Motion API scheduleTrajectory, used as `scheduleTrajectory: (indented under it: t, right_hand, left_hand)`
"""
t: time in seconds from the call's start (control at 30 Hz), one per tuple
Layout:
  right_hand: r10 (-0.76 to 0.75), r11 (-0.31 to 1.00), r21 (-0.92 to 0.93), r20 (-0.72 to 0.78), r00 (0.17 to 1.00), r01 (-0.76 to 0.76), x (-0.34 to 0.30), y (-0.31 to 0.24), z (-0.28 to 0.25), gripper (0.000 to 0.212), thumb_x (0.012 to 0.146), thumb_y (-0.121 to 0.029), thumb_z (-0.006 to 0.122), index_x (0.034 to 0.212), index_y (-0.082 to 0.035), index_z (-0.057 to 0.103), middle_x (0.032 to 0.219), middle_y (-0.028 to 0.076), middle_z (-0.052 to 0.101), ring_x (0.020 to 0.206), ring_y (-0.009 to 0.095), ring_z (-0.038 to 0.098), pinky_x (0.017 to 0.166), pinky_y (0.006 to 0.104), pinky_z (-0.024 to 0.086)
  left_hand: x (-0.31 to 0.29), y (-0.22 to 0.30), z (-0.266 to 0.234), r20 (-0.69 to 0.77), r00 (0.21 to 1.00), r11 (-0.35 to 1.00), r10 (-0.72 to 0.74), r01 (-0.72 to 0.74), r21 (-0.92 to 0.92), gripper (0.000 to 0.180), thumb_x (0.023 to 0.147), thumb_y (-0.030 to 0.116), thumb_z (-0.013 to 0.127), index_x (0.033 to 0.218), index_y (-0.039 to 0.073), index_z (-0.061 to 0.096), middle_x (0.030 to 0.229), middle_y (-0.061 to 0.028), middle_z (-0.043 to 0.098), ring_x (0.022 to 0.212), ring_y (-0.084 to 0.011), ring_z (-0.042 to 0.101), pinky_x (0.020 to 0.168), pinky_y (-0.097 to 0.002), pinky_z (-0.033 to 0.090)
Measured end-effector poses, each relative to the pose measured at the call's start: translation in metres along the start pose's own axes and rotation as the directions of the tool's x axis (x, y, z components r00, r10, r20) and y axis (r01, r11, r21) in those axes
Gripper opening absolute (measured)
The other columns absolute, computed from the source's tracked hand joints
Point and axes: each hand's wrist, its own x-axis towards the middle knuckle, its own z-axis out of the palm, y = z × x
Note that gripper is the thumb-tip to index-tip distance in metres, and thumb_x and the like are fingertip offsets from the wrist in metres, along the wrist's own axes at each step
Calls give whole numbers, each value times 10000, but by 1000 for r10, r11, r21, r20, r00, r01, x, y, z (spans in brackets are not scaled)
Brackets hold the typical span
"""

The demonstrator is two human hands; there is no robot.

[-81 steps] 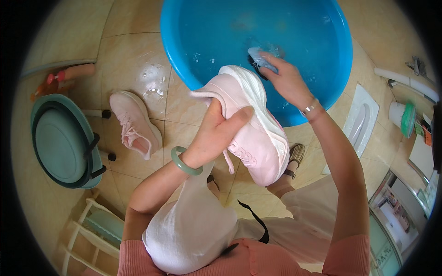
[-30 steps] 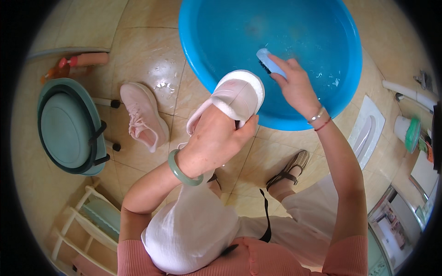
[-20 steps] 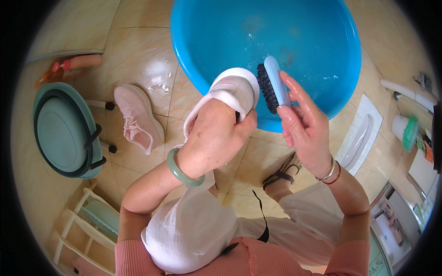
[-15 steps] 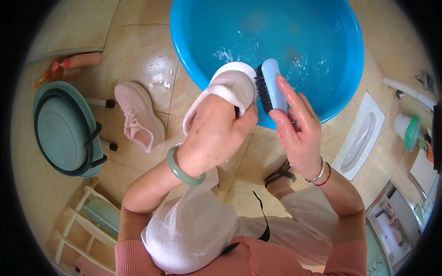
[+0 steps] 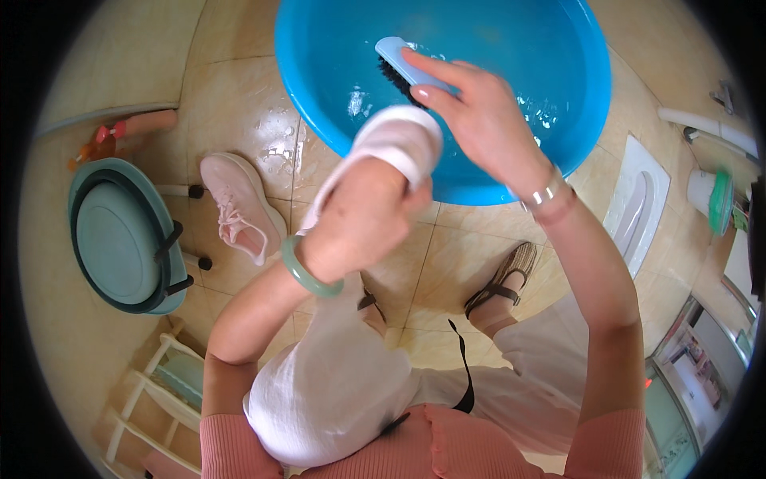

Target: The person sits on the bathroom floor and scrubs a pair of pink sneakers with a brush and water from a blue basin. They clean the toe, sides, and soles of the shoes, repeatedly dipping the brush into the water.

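Note:
My left hand is closed inside the opening of a pale pink sneaker with a white sole, its toe pointing away over the near rim of a blue basin. In my right hand is a light blue scrub brush with black bristles, gripped between thumb and fingers. The brush hangs over the basin's water just beyond the toe. Whether its bristles touch the sneaker I cannot tell. Both the sneaker and my left hand are blurred by motion.
A second pink sneaker lies on the wet tiled floor at left. Folded green basins stand beside it, with an orange bottle behind. A white squat toilet is at right, a cream shelf rack at lower left.
The brush and my right hand have swung up and left, from the sneaker's right side to beyond its toe. My left hand keeps hold of the sneaker. The view has shifted slightly.

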Motion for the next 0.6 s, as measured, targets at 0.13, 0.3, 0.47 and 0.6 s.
scheduleTrajectory:
  t: [0.13, 0.3, 0.47, 0.6]
  right_hand:
    - [79, 939, -337, 28, 996, -65, 5, 51, 14, 413, 978, -166, 638, 1390, -162, 620, 1009, 117, 680, 754, 219, 566, 750, 362, 502]
    - [112, 991, -58, -90, 990, -117, -22, 73, 2, 419, 979, -171, 639, 1397, -183, 614, 1038, 151, 684, 809, 300, 648, 699, 379, 522]
    - [259, 940, 253, -92, 962, -229, -74, -19, -13, 441, 973, -130, 668, 1409, -135, 599, 1039, 117, 662, 854, 192, 606, 735, 300, 507]
    - [115, 969, 237, -176, 978, -71, -89, -18, 11, 492, 942, 7, 671, 1419, -72, 582, 1066, 108, 644, 873, 195, 597, 754, 300, 509]
  left_hand:
    - [-3, 5, -9, 23, 999, 999, -36, 37, -39, 278, 900, 104, 668, 1157, 0, 652, 1029, -156, 692, 912, -288, 659, 809, -383, 515]
    - [-1, 9, -14, 50, 991, 989, -125, 128, -77, 266, 902, 104, 669, 1146, 0, 645, 1012, -117, 676, 923, -240, 637, 818, -365, 505]
    - [8, 17, -19, 49, 962, 961, -267, 270, -60, 263, 905, 88, 660, 1150, 0, 629, 1028, -98, 665, 930, -231, 622, 830, -353, 494]
    - [8, 7, -14, 46, 983, 976, -178, 182, -121, 242, 903, 67, 653, 1136, 7, 626, 1016, -105, 654, 937, -245, 623, 829, -363, 494]
